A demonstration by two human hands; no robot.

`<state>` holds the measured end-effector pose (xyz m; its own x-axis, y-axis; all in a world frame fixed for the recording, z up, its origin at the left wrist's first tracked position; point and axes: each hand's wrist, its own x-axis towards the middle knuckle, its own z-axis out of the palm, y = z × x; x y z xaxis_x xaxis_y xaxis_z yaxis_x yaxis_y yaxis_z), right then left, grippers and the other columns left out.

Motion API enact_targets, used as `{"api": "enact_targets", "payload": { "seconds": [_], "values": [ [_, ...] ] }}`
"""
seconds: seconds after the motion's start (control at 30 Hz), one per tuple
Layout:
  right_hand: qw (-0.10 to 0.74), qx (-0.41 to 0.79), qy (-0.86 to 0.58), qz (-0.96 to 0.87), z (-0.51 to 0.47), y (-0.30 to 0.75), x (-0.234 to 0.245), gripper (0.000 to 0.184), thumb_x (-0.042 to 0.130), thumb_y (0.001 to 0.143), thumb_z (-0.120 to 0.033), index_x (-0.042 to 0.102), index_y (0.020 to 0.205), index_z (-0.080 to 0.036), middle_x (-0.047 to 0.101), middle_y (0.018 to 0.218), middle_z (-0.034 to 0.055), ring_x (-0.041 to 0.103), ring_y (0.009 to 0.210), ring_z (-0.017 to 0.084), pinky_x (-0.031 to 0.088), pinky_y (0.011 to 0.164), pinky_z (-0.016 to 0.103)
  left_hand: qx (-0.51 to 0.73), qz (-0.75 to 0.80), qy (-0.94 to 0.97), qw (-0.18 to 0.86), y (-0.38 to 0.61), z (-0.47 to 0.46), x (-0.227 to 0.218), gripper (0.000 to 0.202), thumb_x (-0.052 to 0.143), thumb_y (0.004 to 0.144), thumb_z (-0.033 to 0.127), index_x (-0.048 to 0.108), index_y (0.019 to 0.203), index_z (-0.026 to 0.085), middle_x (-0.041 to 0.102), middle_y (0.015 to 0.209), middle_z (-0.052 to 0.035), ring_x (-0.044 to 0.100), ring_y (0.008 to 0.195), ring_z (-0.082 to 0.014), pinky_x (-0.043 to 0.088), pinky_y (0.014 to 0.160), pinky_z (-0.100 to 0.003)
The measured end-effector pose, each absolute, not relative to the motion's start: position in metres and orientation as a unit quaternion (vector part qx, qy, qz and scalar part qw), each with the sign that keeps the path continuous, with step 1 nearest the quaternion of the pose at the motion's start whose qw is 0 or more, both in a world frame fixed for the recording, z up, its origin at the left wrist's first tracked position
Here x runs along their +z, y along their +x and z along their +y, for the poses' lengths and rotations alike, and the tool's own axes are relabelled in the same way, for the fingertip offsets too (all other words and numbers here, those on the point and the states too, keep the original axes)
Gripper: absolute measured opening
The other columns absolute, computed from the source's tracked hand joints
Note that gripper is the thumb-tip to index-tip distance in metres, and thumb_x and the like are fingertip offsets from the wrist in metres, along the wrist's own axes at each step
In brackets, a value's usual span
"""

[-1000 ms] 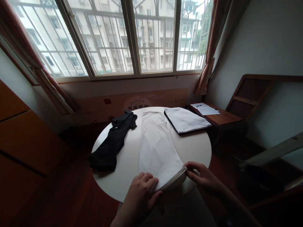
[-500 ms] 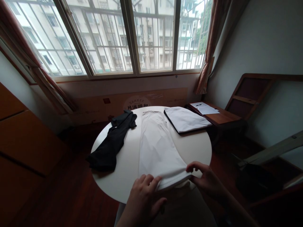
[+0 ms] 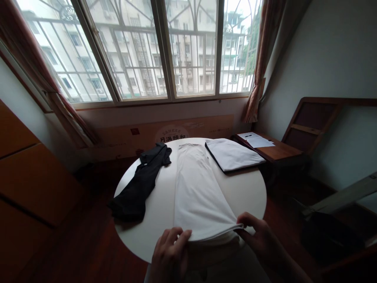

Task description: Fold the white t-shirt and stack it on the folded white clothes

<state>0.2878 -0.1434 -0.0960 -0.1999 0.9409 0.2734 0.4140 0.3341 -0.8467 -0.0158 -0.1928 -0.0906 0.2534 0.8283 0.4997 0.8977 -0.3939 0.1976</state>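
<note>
A white garment (image 3: 203, 192), folded lengthwise into a long strip, lies across the round white table (image 3: 160, 204) with its near edge at the table's front. My left hand (image 3: 172, 249) grips the left corner of that edge between thumb and fingers. At the right corner, my right hand (image 3: 256, 234) pinches the layered edge, which is lifted slightly. Left of it lies a black garment (image 3: 137, 188), loosely laid out. A folded white garment (image 3: 234, 153) rests on a black one (image 3: 219, 165) at the back right.
Beyond the table's right side stands a wooden chair (image 3: 282, 151) with paper sheets (image 3: 256, 140) and a pen on it. A printed cardboard panel (image 3: 200, 125) leans below the barred window. Orange-brown cabinets (image 3: 35, 181) stand at the left.
My left hand has shifted left and down along the edge and now grips its corner. The near edge is pulled straighter between both hands. The view has tilted slightly up.
</note>
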Motion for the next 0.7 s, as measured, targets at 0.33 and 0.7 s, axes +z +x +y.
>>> {"api": "enact_targets", "payload": {
  "seconds": [0.33, 0.7],
  "values": [
    [0.426, 0.381, -0.473, -0.671, -0.144, 0.271, -0.086, 0.012, 0.059, 0.092, -0.035, 0.056, 0.091, -0.023, 0.077, 0.083, 0.0040, 0.074, 0.083, 0.023, 0.054, 0.067, 0.027, -0.249, -0.516, -0.820, 0.013, 0.043, -0.179, -0.065, 0.046, 0.064, 0.084, 0.013, 0.063, 0.131, 0.019, 0.069, 0.116, -0.0112, 0.063, 0.101, -0.0293, 0.055, 0.089, -0.045],
    [0.370, 0.271, -0.436, -0.775, -0.149, 0.295, -0.108, 0.007, 0.061, 0.086, -0.016, 0.063, 0.087, -0.023, 0.067, 0.083, 0.0028, 0.065, 0.078, 0.020, 0.052, 0.070, 0.029, -0.261, -0.577, -0.768, 0.098, -0.030, -0.201, -0.099, 0.054, 0.047, 0.079, -0.002, 0.071, 0.117, 0.026, 0.069, 0.111, -0.0062, 0.067, 0.097, -0.0231, 0.058, 0.084, -0.036]
  ]
}}
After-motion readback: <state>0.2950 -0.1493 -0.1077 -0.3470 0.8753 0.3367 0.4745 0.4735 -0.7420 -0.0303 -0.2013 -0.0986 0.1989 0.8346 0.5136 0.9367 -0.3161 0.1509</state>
